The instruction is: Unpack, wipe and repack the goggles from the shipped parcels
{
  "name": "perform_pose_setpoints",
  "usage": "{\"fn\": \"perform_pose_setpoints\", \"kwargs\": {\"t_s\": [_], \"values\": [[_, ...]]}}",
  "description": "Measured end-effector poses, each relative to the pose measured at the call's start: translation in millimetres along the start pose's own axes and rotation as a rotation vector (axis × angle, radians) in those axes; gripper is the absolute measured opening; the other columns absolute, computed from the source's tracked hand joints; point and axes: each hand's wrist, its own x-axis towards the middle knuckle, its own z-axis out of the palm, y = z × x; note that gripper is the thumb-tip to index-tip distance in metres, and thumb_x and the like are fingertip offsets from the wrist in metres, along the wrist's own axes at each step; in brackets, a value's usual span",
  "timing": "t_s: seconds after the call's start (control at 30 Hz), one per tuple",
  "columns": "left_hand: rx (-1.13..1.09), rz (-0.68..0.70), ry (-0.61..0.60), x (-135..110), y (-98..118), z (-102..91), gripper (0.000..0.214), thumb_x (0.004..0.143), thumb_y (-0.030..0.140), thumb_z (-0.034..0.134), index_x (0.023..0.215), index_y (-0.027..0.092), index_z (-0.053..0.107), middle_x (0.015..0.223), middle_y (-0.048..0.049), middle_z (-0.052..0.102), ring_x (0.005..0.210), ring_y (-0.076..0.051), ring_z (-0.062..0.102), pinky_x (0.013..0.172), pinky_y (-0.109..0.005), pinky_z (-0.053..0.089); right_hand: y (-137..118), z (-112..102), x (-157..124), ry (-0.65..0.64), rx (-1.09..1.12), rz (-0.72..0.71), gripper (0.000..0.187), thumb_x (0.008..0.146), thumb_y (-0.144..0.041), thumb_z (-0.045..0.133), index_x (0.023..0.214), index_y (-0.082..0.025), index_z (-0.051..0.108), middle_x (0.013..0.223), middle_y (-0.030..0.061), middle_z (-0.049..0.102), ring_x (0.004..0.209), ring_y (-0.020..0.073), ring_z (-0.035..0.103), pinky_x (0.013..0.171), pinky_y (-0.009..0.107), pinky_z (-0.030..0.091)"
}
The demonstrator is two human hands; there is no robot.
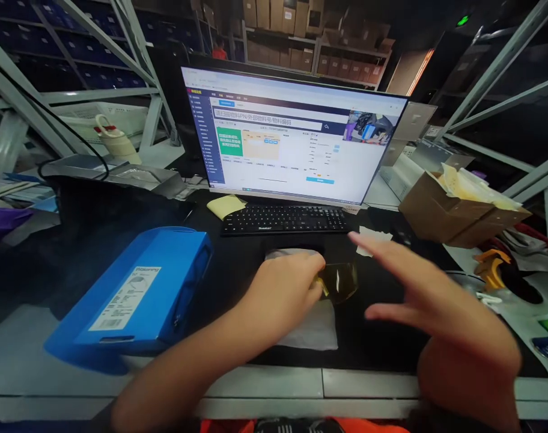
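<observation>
My left hand (285,282) is closed at the middle of the black desk mat, its fingers pinching a see-through, amber-coloured piece (344,281) that sticks out to the right. Whether this is film or a curved lens I cannot tell. Under and around that hand lies a whitish plastic bag (316,331), partly hidden by the wrist. My right hand (440,294) hovers to the right, thumb and fingers apart, holding nothing and slightly blurred. Left of my forearm lies a blue cardboard box (166,264) with a white printed label (125,297).
A monitor (283,150) stands behind a black keyboard (285,220), with a yellow paper (226,206) beside it. At right are a torn white paper (374,239), an open brown carton (454,207) and an orange-and-black tape dispenser (494,270). A cream bottle (116,144) is at back left.
</observation>
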Motion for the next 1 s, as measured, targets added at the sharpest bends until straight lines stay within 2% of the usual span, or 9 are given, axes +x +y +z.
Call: {"fn": "perform_pose_setpoints", "kwargs": {"t_s": [0.13,0.2,0.37,0.47,0.57,0.63,0.7,0.8,1.0], "values": [[0.075,0.022,-0.023,-5.2,5.3,4.5,0.020,0.087,0.016,0.052,0.100,0.022,0.066,0.096,-0.0020,0.074,0.083,-0.025,0.070,0.065,-0.034,0.046,-22.4,26.7,12.4,-0.129,-0.042,-0.046,0.098,0.074,-0.017,0.082,0.155,-0.028,0.028,0.142,0.0092,0.058,0.121,0.0279,0.062,0.102,0.044,0.054],[0.092,0.023,-0.004,-7.6,7.2,4.0,0.020,0.088,0.016,0.052,0.100,0.021,0.067,0.096,-0.0026,0.075,0.083,-0.025,0.071,0.065,-0.034,0.047,-26.4,32.4,15.8,-0.095,-0.080,-0.042,0.090,0.078,-0.015,0.079,0.153,-0.025,0.031,0.134,0.0100,0.065,0.112,0.0273,0.067,0.094,0.044,0.058],[0.088,0.000,0.039,-8.5,12.2,8.6,0.017,0.093,0.022,0.050,0.098,0.021,0.067,0.093,-0.0035,0.075,0.080,-0.026,0.071,0.065,-0.035,0.050,-35.0,33.8,5.2,0.019,-0.255,-0.174,0.076,0.083,-0.009,0.071,0.150,-0.012,0.035,0.148,0.0169,0.051,0.135,0.0288,0.051,0.110,0.044,0.048],[0.031,0.039,0.014,-6.2,13.7,16.8,0.021,0.089,0.019,0.059,0.108,0.021,0.065,0.104,-0.0051,0.075,0.092,-0.027,0.072,0.076,-0.039,0.056,-32.4,38.1,-8.4,0.013,-0.294,-0.166,0.073,0.084,-0.013,0.072,0.148,-0.008,0.037,0.141,0.0178,0.058,0.123,0.0283,0.062,0.101,0.041,0.055],[-0.075,0.184,0.069,-8.3,11.5,18.8,0.074,0.072,0.021,0.083,0.138,0.019,0.048,0.139,-0.0121,0.060,0.127,-0.030,0.058,0.110,-0.050,0.044,-18.4,43.3,-32.0,-0.011,-0.234,-0.054,0.082,0.082,-0.017,0.076,0.151,-0.014,0.034,0.138,0.0144,0.061,0.115,0.0279,0.066,0.094,0.040,0.059],[-0.147,0.247,0.112,-14.3,7.0,16.8,0.096,0.064,0.025,0.090,0.145,0.021,0.039,0.151,-0.0133,0.048,0.138,-0.029,0.047,0.119,-0.050,0.035,-3.6,46.1,-57.4,-0.005,-0.142,0.100,0.086,0.082,-0.022,0.077,0.154,-0.021,0.030,0.136,0.0095,0.063,0.114,0.0261,0.067,0.094,0.039,0.059],[-0.195,0.248,0.063,-22.2,0.0,18.0,0.085,0.069,0.029,0.088,0.141,0.024,0.044,0.147,-0.0109,0.053,0.135,-0.027,0.051,0.115,-0.046,0.041,13.2,48.6,-89.2,0.039,-0.050,0.299,0.088,0.083,-0.028,0.076,0.156,-0.028,0.027,0.133,0.0052,0.066,0.116,0.0250,0.067,0.098,0.039,0.057],[-0.162,0.222,-0.170,-30.4,-12.7,35.6,0.077,0.067,0.035,0.088,0.135,0.023,0.052,0.141,-0.0123,0.057,0.128,-0.031,0.055,0.109,-0.048,0.047,35.4,53.8,-135.4,0.102,0.024,0.537,0.087,0.083,-0.034,0.075,0.155,-0.031,0.028,0.129,0.0042,0.069,0.115,0.0262,0.067,0.101,0.042,0.055],[0.014,0.079,-0.344,-27.0,-30.6,97.4,0.101,0.060,0.033,0.090,0.146,0.018,0.040,0.145,-0.0207,0.049,0.132,-0.040,0.049,0.109,-0.055,0.042,40.7,68.0,-153.9,-0.015,0.129,0.594,0.085,0.082,-0.030,0.075,0.154,-0.032,0.031,0.133,0.0047,0.066,0.119,0.0260,0.065,0.102,0.043,0.053]]}}
